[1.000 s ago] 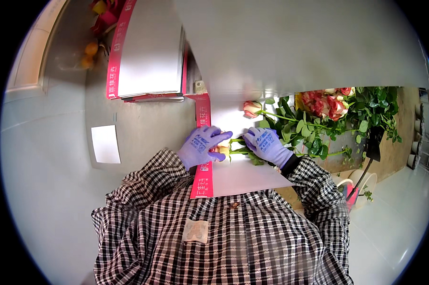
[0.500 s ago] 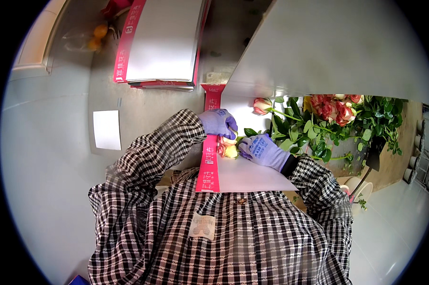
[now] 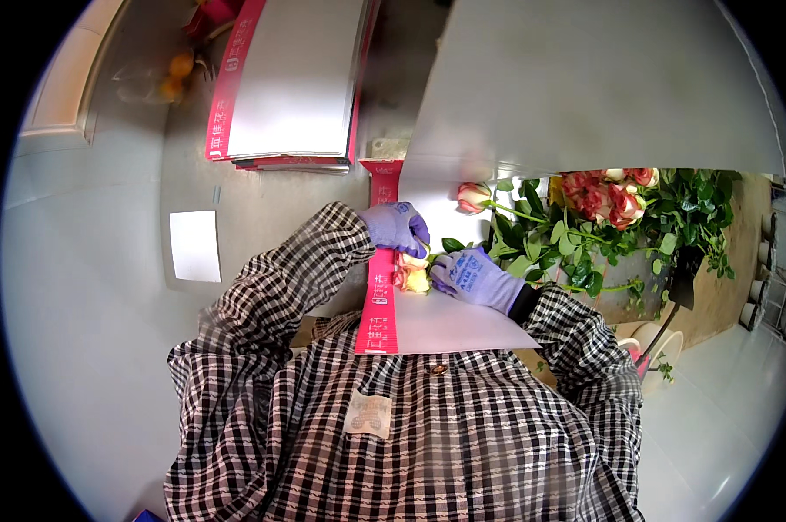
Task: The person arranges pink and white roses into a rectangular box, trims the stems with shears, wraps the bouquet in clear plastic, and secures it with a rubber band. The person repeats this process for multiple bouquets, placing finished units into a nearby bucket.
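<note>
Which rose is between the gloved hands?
The yellow-peach rose, lying on the white sheet between left hand and right hand. The pink rose lies apart; the rest are bunched in the bucket.

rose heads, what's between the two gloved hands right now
In the head view, yellow-pink rose heads sit between the left hand and right hand, over the white sheet with its pink strip.

A stack of flat grey wrapping sheets with pink printed borders (image 3: 293, 83) is seen at the far side of the worktop (image 3: 106, 287). A white sheet with a pink printed edge strip (image 3: 378, 296) is laid nearest the person, and a small white rectangular label (image 3: 194, 245) is seen at left
</note>
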`<state>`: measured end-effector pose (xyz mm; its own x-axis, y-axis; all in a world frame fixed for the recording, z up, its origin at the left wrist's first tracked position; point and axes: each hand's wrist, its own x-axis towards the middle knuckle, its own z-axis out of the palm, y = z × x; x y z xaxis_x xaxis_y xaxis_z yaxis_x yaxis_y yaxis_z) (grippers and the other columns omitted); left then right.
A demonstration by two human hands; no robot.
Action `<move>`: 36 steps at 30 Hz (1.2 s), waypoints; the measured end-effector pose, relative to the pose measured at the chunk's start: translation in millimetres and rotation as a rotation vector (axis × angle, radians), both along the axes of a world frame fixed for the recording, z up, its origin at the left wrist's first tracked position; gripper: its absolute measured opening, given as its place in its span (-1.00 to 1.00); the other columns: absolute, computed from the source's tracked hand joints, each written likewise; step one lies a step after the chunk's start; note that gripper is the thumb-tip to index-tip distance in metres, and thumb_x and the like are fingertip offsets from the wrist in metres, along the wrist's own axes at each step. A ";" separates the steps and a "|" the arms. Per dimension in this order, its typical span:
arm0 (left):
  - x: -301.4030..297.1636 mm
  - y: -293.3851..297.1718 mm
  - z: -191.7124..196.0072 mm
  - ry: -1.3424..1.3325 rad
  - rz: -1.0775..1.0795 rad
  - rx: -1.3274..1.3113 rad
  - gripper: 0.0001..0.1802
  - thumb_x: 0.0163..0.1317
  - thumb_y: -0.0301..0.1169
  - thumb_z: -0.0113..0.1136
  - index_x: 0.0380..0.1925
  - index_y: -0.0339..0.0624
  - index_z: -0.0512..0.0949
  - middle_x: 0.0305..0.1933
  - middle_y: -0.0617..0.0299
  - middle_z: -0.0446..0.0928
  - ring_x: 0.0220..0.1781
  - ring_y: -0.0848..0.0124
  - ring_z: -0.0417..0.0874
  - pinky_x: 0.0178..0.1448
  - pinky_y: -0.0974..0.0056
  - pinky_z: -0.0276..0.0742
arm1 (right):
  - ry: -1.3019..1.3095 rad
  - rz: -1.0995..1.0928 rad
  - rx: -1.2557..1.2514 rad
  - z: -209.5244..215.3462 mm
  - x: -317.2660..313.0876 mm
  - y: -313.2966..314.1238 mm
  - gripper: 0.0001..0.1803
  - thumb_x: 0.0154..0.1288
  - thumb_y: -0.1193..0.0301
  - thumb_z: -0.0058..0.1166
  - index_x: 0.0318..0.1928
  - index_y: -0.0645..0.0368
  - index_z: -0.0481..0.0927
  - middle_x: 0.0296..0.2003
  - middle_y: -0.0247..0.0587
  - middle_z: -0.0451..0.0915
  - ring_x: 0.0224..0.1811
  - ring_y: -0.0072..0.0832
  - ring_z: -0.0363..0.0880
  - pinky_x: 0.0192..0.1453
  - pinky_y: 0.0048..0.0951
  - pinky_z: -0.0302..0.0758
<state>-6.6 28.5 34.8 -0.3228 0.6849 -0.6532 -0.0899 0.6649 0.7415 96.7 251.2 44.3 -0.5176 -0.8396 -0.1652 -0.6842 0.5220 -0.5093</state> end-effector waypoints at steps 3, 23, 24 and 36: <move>0.4 0.9 0.9 -0.019 0.001 -0.008 -0.54 0.01 -0.18 0.50 -0.12 -0.21 0.70 -0.17 0.14 0.73 -0.15 0.38 0.71 -0.04 0.31 0.60 | -0.165 -0.034 0.046 12.0 -2.6 0.5 -0.73 0.25 0.23 0.03 -0.13 0.09 0.48 -0.27 -0.17 0.49 -0.26 -0.26 0.56 -0.13 -0.25 0.44; 48.7 -13.7 -12.0 0.657 0.318 0.194 -0.15 -0.07 -0.16 0.51 0.23 -0.22 0.39 0.05 -0.06 0.47 0.10 0.10 0.52 0.18 0.11 0.47 | 0.165 -0.437 0.080 61.0 -39.8 16.6 -0.55 0.17 0.37 0.19 0.12 -0.08 0.56 -0.08 -0.31 0.56 -0.04 -0.28 0.57 0.02 -0.22 0.53; 56.7 -14.5 -13.0 0.514 0.397 0.178 0.01 -0.10 -0.11 0.51 0.35 -0.17 0.24 0.26 -0.09 0.32 0.30 -0.09 0.32 0.41 -0.07 0.25 | 0.149 -0.473 0.069 41.2 -34.8 11.5 -0.58 0.19 0.36 0.18 0.10 -0.08 0.57 -0.09 -0.31 0.56 -0.05 -0.29 0.57 0.02 -0.22 0.52; 53.7 -19.5 -7.1 0.519 0.273 0.148 -0.14 -0.04 -0.03 0.49 0.33 0.17 0.42 0.15 -0.13 0.38 0.26 -0.07 0.36 0.38 -0.04 0.29 | 0.135 -0.434 0.014 19.0 -24.1 9.2 -0.61 0.14 0.37 0.14 0.03 0.02 0.53 -0.27 -0.19 0.51 -0.22 -0.19 0.56 -0.18 -0.16 0.50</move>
<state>47.2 9.1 27.6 -0.7510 0.6037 -0.2675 0.1553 0.5553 0.8170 72.6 260.4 63.3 -0.8389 -0.5381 -0.0817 -0.4603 0.7815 -0.4212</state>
